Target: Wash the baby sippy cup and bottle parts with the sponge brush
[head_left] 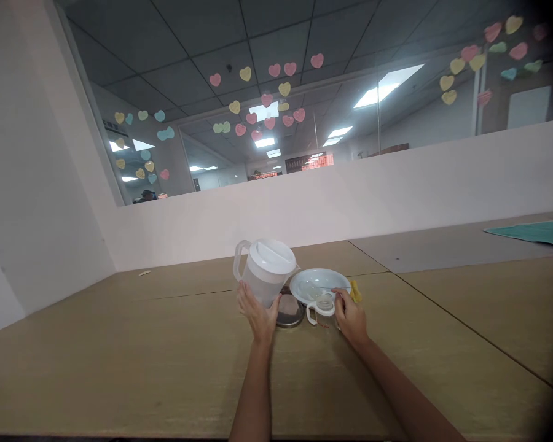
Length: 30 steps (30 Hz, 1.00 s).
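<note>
My left hand is wrapped round the lower part of a translucent white pitcher, which is tilted above the table. The pitcher wears a white lid, and its handle points left. Beside it, my right hand has its fingers bent at the right edge of a small clear container with a white rim and handle. Behind that container sits a pale blue-white dish. A round dark metal tray lies partly under the pitcher. Something yellow shows just beyond my right hand.
The wooden table has seams running across it. A green cloth lies at the far right, and a small flat stick at the back left. A white wall with a window stands behind the table.
</note>
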Tool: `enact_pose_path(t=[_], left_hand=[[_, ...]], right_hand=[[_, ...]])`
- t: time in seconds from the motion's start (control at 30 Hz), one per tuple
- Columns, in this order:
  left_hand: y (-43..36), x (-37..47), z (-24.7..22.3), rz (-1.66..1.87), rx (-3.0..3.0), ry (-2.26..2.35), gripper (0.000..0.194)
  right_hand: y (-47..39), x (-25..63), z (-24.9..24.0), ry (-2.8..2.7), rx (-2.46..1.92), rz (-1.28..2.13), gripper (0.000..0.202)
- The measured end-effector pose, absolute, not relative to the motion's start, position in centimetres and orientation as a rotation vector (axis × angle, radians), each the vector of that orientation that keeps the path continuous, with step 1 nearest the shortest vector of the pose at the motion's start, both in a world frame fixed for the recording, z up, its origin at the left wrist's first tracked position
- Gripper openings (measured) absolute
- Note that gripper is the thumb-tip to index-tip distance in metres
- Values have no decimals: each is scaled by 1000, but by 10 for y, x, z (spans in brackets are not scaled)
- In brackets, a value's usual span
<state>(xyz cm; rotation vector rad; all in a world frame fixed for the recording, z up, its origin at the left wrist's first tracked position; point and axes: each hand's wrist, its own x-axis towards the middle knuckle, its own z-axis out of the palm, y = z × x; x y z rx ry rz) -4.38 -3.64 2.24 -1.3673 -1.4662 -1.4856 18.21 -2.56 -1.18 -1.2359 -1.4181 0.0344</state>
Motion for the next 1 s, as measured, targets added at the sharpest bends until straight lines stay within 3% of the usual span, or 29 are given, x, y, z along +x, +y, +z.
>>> enact_pose_path(t=[0.43,0.57,0.77,1.0], left_hand=[[-28,-65,14,-1282,-1662,-987,81],[-29,-59,12,-1289,-1598,-1149,79],[-34,-48,14,-1565,-1357,-1571,97],[-33,-49,16,-1713,-1150,-1781,99]], right_hand=[[-22,186,-15,-1427,-1234,-3,38],[-25,185,-12,-1436,-1231,24,39],[-29,183,-7,-1422,-1253,74,43],[-32,190,-7,-1188,-1279,25,45]])
